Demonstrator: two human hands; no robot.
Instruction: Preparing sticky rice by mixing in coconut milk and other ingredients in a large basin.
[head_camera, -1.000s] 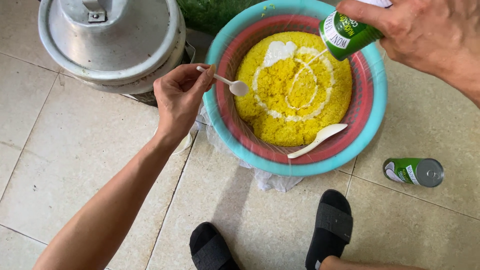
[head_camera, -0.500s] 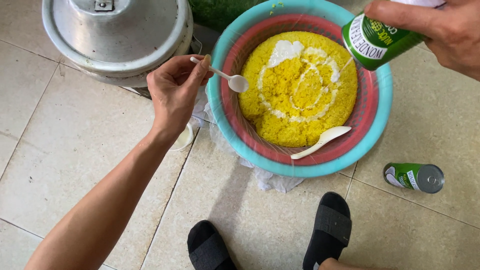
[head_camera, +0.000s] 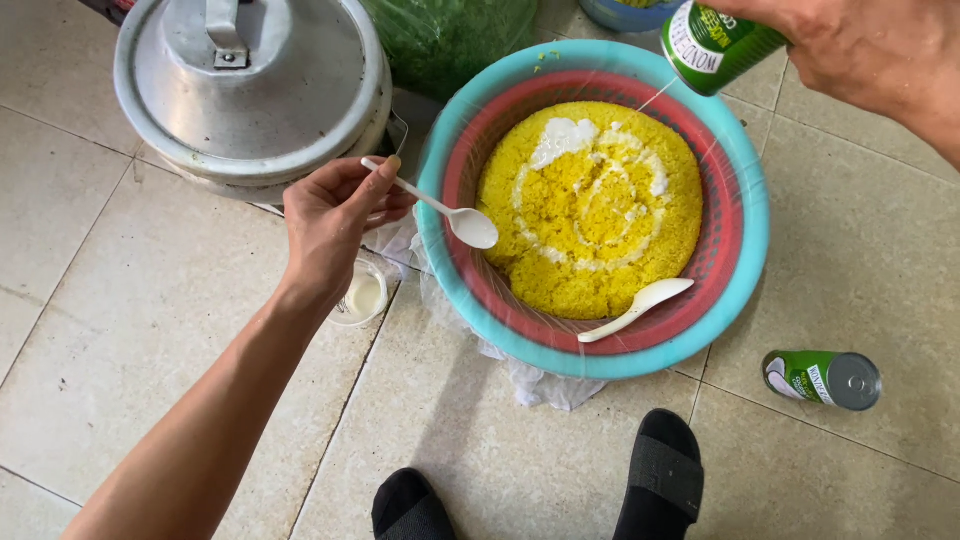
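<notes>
Right hand (head_camera: 860, 50) clamps tilted green can (head_camera: 715, 40), white liquid ringing the yellow rice (head_camera: 590, 205); unmixed. Left hand (head_camera: 330, 220) pinches white spoon (head_camera: 440, 210), unused.

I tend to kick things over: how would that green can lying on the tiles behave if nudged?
The green can lies on its side on smooth floor tiles, so it would probably roll. If emptied, it is likely light and skids easily.
</notes>
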